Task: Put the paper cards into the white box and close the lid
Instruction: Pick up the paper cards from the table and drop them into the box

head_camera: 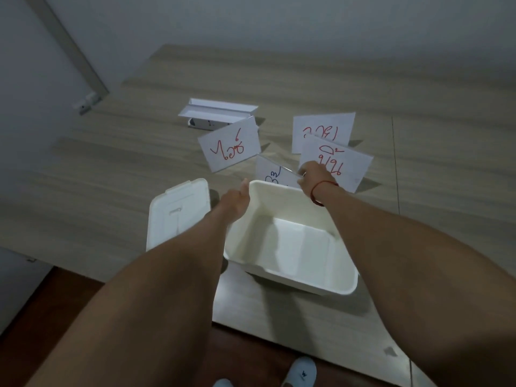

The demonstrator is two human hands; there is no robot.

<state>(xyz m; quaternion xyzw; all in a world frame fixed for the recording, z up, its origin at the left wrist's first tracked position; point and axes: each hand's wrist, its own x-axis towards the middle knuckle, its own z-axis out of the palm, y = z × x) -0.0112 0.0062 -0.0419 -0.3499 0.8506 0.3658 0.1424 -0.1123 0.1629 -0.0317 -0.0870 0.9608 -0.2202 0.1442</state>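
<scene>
An open white box stands on the table near its front edge, with nothing inside. Its lid lies flat to the left. Behind the box stand several paper cards with handwriting: one with red writing at the left, one at the back right, one at the right, and one with blue writing just behind the box's far rim. My right hand pinches the top right corner of the blue-written card. My left hand grips the box's far left corner.
A small folded white cardboard box lies further back on the wooden table. The table's front edge runs under my forearms; dark floor and my white slippers show below. A grey wall stands behind.
</scene>
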